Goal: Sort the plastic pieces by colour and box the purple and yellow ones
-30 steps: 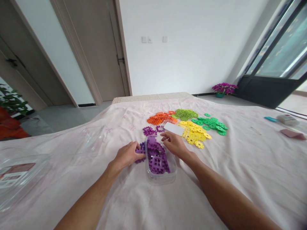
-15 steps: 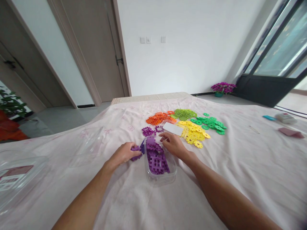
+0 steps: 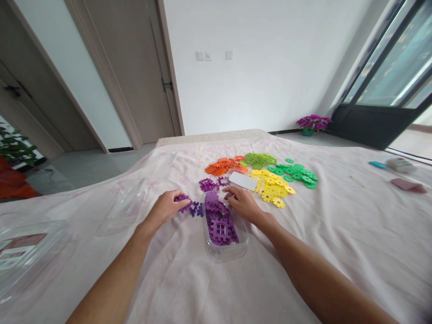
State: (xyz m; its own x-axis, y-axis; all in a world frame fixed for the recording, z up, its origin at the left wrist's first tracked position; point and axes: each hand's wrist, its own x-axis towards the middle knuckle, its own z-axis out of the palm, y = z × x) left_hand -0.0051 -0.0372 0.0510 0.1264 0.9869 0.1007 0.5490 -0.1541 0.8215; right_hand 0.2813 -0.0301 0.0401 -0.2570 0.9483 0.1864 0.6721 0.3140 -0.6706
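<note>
My left hand (image 3: pixel 164 208) pinches a purple interlocking plastic building piece (image 3: pixel 183 203) between thumb and fingers, left of a clear plastic container (image 3: pixel 242 246). Between that hand and the container lie a few dark blue-violet pieces (image 3: pixel 196 209) on the cloth. Inside the container is a heap of purple notched building pieces (image 3: pixel 221 225), one with a window-like grid. My right hand (image 3: pixel 243 202) has its bent fingers over the container's far right rim, gripping it. Beyond the container sit more purple pieces (image 3: pixel 208 184).
Farther back lie piles of orange (image 3: pixel 222 166), lime green (image 3: pixel 259 159), yellow (image 3: pixel 275 184) and green (image 3: pixel 297 173) plastic discs. A clear box with a white label (image 3: pixel 243 181) leans by the yellow ones. Clear lids or containers (image 3: pixel 123 204) stand on the left of the pink cloth.
My left hand has moved left and slightly away from me with the purple piece, uncovering the blue-violet pieces beside the container. My right hand stays at the rim.
</note>
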